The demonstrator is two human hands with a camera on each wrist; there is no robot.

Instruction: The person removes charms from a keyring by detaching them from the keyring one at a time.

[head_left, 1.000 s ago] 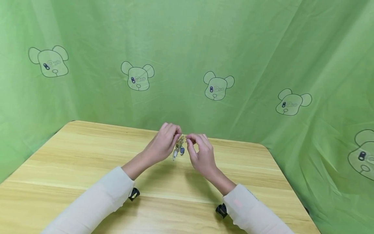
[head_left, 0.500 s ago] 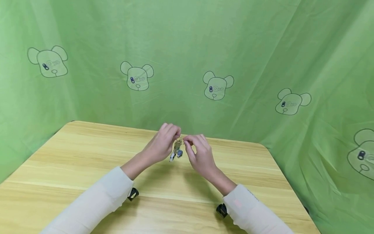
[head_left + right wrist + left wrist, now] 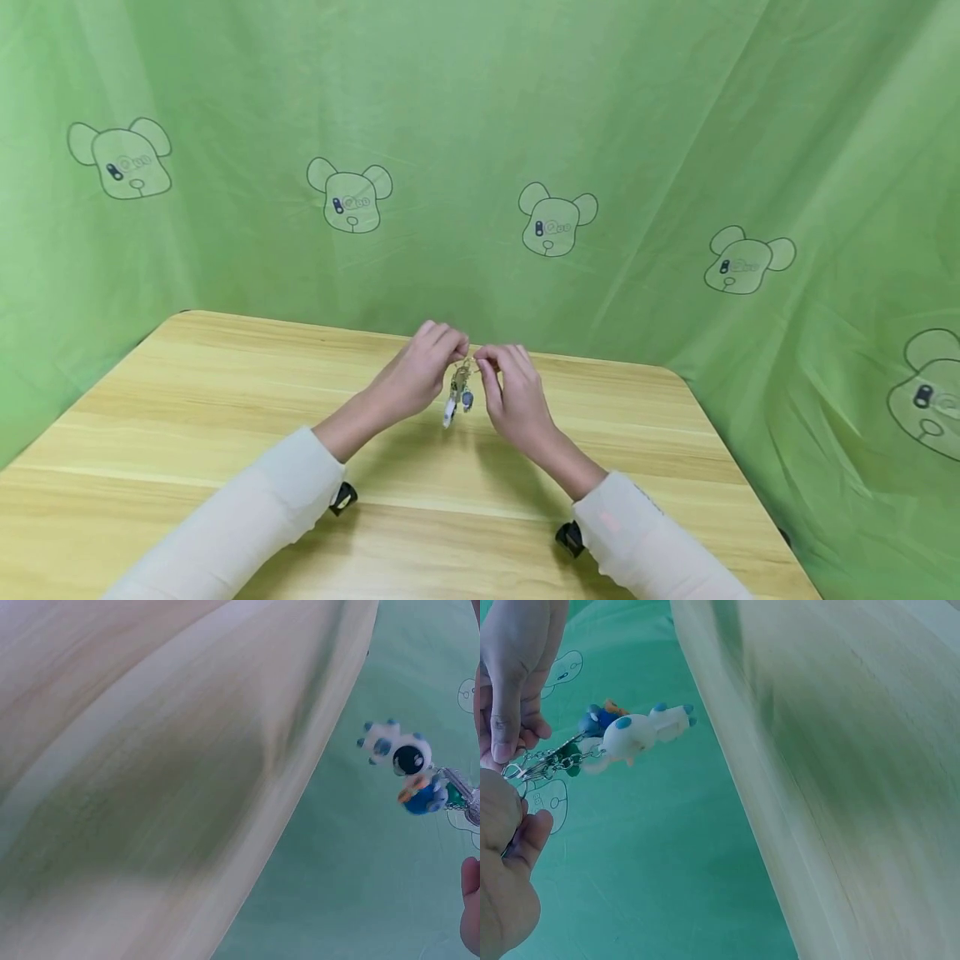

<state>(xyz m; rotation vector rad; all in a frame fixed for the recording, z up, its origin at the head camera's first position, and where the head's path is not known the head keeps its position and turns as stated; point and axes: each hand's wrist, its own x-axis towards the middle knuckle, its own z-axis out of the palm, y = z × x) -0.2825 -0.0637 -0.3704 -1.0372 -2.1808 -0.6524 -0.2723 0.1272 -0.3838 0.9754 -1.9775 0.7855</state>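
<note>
A keychain (image 3: pixel 459 385) with small figurine charms hangs in the air between my two hands, over the far part of the table. My left hand (image 3: pixel 414 375) pinches it at the top with thumb and fingers. From the other side, my right hand (image 3: pixel 517 392) also pinches at its metal ring. The left wrist view shows silver chain links (image 3: pixel 536 761) and a clasp between both sets of fingertips. A white figurine (image 3: pixel 630 736) with blue spots dangles from them. Beside it, a blue and orange figurine (image 3: pixel 424 796) and a green charm (image 3: pixel 454 796) show in the right wrist view.
Below the hands is a light wooden table (image 3: pixel 420 533) with rounded far corners. A green cloth (image 3: pixel 450 100) printed with bear heads hangs behind and beside it. Black wrist devices (image 3: pixel 344 498) sit under the pale sleeves (image 3: pixel 247 517).
The charms swing left, then back right, and now hang slightly lower. My left hand has shifted a little down and toward the right hand, and both keep their pinch.
</note>
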